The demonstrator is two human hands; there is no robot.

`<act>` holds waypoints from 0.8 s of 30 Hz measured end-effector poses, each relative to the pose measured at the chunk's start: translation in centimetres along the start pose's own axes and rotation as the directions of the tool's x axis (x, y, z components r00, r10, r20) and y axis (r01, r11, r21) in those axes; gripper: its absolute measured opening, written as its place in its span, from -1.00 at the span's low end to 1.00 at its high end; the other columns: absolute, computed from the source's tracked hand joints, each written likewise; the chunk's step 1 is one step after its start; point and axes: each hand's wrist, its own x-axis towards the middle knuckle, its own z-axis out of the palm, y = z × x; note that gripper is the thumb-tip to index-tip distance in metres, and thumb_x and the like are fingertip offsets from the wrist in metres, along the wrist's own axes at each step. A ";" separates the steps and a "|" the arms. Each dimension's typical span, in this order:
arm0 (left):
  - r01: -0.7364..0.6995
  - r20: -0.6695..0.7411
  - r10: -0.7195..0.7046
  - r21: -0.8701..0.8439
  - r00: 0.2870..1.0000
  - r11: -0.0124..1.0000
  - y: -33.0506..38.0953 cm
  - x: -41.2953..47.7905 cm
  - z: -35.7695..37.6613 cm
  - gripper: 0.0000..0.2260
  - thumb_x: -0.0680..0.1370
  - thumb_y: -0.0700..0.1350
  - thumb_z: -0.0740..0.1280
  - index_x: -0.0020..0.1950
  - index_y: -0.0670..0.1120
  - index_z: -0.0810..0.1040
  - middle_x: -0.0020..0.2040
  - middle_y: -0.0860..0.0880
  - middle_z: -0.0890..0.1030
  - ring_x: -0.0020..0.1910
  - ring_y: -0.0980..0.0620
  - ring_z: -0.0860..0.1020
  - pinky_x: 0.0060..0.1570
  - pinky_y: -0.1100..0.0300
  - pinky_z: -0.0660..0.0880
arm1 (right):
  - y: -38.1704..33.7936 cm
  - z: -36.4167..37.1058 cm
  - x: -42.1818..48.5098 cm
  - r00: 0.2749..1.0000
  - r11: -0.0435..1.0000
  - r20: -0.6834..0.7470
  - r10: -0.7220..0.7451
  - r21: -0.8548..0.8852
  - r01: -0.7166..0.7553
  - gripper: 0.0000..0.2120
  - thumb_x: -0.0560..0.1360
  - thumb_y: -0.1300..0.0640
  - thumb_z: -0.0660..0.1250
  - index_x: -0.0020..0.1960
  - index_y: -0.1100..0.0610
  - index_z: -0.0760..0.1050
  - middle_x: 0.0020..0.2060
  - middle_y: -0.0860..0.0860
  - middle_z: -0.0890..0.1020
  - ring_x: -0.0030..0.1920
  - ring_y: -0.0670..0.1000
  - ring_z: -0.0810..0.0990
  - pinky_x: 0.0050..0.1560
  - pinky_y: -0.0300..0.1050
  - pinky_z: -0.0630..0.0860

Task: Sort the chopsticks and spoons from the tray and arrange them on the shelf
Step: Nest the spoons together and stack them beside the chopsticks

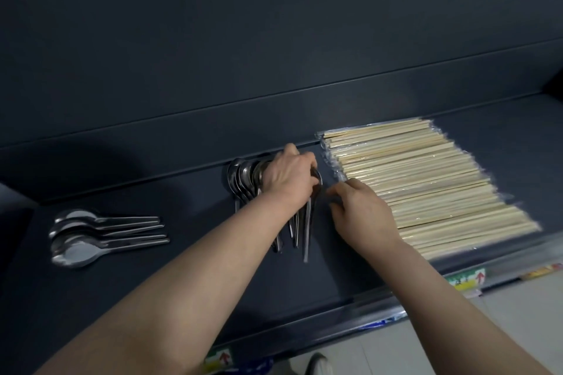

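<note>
Arranging step: left hand (289,178) grips the middle spoons (243,175) on the shelf (189,192); right hand (361,211), grasp unclear. Next: square handles.

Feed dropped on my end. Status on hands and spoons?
Left hand grips middle spoon bunch on shelf. Right hand at edge of wrapped chopsticks, grip unclear. Second spoon group lies left. Nothing in the way.

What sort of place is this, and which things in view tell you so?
Probably a shop: a dark shelf with label strips along its front edge, stocked with wrapped chopsticks and grouped steel spoons.
</note>
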 end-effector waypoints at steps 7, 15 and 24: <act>0.057 -0.037 -0.059 -0.067 0.998 0.996 -0.5 1.0 -0.3 -0.83 0.56 0.02 0.34 0.06 -0.05 0.54 0.11 -0.06 0.54 0.10 -0.08 0.52 -0.01 0.09 0.41 | 0.0 0.2 0.6 1.000 0.998 0.008 0.002 0.067 -0.002 -0.79 0.53 0.10 0.27 0.13 -0.04 0.56 0.02 -0.04 0.56 0.08 0.03 0.53 -0.11 -0.07 0.52; 0.173 0.020 -0.212 -0.654 0.977 0.736 -2.0 0.3 -0.2 -0.88 0.50 -0.10 0.43 -0.10 0.07 0.52 -0.11 0.03 0.65 -0.10 0.03 0.61 -0.09 0.07 0.53 | 0.1 0.0 0.9 0.995 0.966 -0.031 0.095 0.244 -0.085 -0.66 0.55 0.04 0.29 0.28 0.14 0.41 0.14 0.06 0.57 0.15 0.09 0.53 0.05 -0.06 0.46; 0.123 0.000 -0.263 -0.884 0.965 0.450 -4.5 -2.8 -2.3 -0.88 0.56 -0.24 0.35 -0.11 -0.03 0.58 -0.22 0.03 0.64 -0.33 0.17 0.55 -0.43 0.35 0.43 | -4.4 -1.0 0.8 0.890 0.576 0.455 0.026 0.721 -0.385 -0.79 0.66 0.11 0.08 -0.08 0.08 0.43 -0.32 0.02 0.51 -0.37 -0.04 0.49 -0.37 -0.17 0.51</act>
